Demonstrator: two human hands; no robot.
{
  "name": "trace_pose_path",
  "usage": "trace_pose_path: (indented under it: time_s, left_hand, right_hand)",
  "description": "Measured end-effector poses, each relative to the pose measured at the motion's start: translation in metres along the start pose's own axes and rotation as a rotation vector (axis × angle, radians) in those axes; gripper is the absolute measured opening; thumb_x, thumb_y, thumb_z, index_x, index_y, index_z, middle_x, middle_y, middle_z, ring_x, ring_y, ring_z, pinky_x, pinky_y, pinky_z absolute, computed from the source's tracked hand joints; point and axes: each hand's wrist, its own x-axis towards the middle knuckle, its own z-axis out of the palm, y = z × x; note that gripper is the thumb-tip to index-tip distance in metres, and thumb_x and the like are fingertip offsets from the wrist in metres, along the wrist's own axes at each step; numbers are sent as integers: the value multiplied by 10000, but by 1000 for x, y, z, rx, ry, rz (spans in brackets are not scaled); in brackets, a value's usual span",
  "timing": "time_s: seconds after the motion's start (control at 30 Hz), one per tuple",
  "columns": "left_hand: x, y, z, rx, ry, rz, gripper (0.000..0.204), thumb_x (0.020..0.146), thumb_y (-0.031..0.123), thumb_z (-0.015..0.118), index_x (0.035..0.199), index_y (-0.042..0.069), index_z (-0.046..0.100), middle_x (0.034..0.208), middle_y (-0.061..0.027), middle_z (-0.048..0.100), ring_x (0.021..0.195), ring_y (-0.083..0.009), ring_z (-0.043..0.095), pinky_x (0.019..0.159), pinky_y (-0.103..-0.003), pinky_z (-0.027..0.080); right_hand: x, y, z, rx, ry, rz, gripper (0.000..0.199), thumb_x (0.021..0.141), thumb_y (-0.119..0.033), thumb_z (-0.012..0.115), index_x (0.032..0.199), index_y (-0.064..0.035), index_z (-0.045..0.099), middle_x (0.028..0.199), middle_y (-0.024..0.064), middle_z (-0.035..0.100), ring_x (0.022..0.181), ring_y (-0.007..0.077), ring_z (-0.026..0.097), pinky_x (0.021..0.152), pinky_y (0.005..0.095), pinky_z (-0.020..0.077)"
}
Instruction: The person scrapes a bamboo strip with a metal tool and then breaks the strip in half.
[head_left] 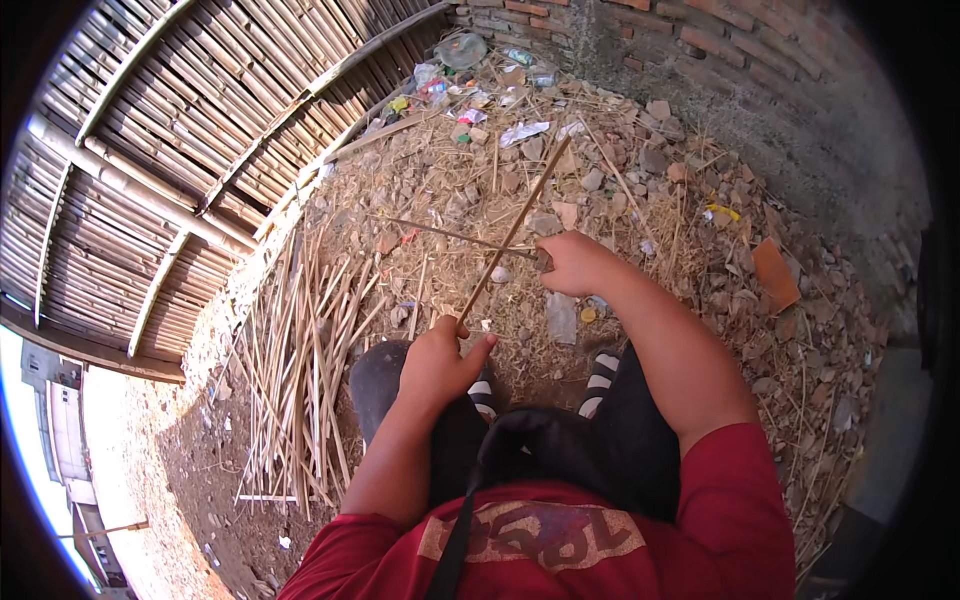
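My left hand is closed round the lower end of a long brown bamboo strip, which slants up and away to the right. In my right hand is a long, thin, dark-bladed knife, its tip pointing left. Blade and strip cross just left of my right hand; whether they touch, I cannot tell. My fingers hide most of the knife's handle. To the left of my knees lies a loose pile of pale split bamboo strips on the ground.
A slatted bamboo wall stands at the left, a brick wall at the far right. Rubble, straw and plastic litter cover the ground ahead. A broken reddish tile lies right of my right arm. My sandalled feet are below my hands.
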Motion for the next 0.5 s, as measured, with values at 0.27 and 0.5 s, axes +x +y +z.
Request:
trace_pose_path:
  time_s: [0.27, 0.5]
  left_hand:
    - [-2, 1, 7, 38, -4, 34, 485, 863, 473, 732, 906, 3, 621, 689, -193, 641, 665, -387, 657, 628, -475, 506]
    - [-1, 7, -4, -37, -35, -46, 526, 867, 517, 718, 878, 0, 625, 688, -182, 633, 663, -379, 654, 633, -478, 503]
  right_hand:
    - [-11, 2, -19, -32, -178, 2, 338, 758, -263, 747, 981, -20, 674, 917, 207, 697, 893, 383, 681, 770, 461, 532]
    - [-18, -11, -19, -71, -158, -103, 357, 764, -284, 769, 979, -16, 674, 896, 203, 695, 884, 376, 684, 763, 457, 522]
